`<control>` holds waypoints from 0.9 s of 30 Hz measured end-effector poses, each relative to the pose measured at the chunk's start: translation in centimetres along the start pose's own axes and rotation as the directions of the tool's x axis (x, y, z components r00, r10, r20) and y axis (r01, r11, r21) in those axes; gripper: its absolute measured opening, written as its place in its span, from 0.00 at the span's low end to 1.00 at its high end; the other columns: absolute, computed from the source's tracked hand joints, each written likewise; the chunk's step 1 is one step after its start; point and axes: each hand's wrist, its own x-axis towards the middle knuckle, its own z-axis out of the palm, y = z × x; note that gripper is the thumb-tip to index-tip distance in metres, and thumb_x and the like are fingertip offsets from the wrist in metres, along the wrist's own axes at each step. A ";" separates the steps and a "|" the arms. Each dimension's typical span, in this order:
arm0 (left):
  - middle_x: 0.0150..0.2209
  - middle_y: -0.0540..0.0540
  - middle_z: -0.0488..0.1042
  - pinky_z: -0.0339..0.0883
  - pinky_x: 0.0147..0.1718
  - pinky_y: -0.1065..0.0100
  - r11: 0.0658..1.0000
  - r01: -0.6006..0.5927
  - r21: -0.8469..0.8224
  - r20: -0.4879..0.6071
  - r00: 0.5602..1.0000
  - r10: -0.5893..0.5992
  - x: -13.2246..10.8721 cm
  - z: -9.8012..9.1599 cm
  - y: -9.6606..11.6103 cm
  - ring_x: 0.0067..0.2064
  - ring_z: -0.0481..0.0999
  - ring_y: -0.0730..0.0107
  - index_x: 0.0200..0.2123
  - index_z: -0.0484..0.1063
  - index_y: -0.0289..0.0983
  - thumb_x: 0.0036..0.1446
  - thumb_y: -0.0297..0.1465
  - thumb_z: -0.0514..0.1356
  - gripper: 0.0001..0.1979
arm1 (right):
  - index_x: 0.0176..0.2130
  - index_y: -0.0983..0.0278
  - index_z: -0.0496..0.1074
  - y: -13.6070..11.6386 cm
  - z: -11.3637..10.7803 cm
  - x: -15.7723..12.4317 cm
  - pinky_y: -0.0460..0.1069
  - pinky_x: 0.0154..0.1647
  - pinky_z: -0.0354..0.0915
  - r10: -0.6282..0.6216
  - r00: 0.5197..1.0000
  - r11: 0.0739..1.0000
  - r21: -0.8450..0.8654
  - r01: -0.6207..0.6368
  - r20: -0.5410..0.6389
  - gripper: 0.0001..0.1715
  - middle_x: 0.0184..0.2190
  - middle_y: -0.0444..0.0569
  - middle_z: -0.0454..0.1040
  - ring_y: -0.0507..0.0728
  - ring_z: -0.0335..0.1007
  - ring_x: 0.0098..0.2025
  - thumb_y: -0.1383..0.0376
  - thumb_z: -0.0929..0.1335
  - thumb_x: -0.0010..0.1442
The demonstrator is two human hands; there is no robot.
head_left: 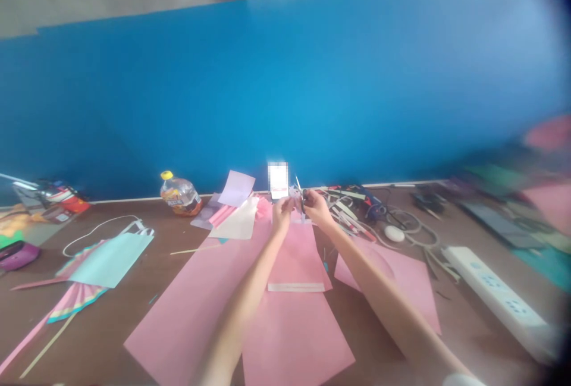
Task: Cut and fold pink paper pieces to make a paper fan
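Note:
Both my arms reach forward over pink paper sheets on a brown table. My right hand is closed round scissors, blades pointing up. My left hand pinches the top edge of a smaller pink sheet close to the blades. The two hands nearly touch. The picture is blurred, so finger detail is faint.
A plastic bottle lies at the back left, by a lilac sheet. A light blue face mask and folded striped paper lie left. Cables and a white power strip lie right. A blue wall stands behind.

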 end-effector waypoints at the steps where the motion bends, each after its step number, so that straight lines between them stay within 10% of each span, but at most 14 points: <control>1: 0.31 0.44 0.76 0.67 0.34 0.69 1.000 -0.006 -0.009 0.002 1.000 0.006 0.0 -0.1 0.2 0.32 0.74 0.69 0.39 0.75 0.33 0.55 0.44 0.58 0.20 | 0.32 0.61 0.61 0.0 0.2 0.0 0.46 0.28 0.63 -0.009 1.000 1.000 -0.002 0.009 0.002 0.13 0.27 0.42 0.69 0.52 0.66 0.27 0.61 0.69 0.48; 18: 0.31 0.46 0.75 0.66 0.32 0.71 0.992 0.064 0.108 -0.078 0.995 -0.056 -1.0 -4.2 -2.3 0.33 0.74 0.70 0.36 0.72 0.36 0.53 0.42 0.60 0.15 | 0.24 0.63 0.65 0.5 -0.2 -6.2 0.47 0.26 0.56 0.145 0.989 0.947 -0.284 -0.149 -0.037 0.18 0.21 0.44 0.66 0.53 0.61 0.25 0.52 0.64 0.56; 27: 0.35 0.48 0.78 0.68 0.33 0.72 0.978 0.209 0.026 -0.024 0.978 -0.208 -1.6 -4.5 -0.7 0.33 0.75 0.71 0.52 0.72 0.42 0.48 0.34 0.64 0.25 | 0.21 0.61 0.60 0.9 0.0 -6.9 0.47 0.24 0.49 0.114 0.991 0.728 -0.674 -0.129 -0.067 0.20 0.17 0.42 0.63 0.53 0.58 0.22 0.51 0.62 0.56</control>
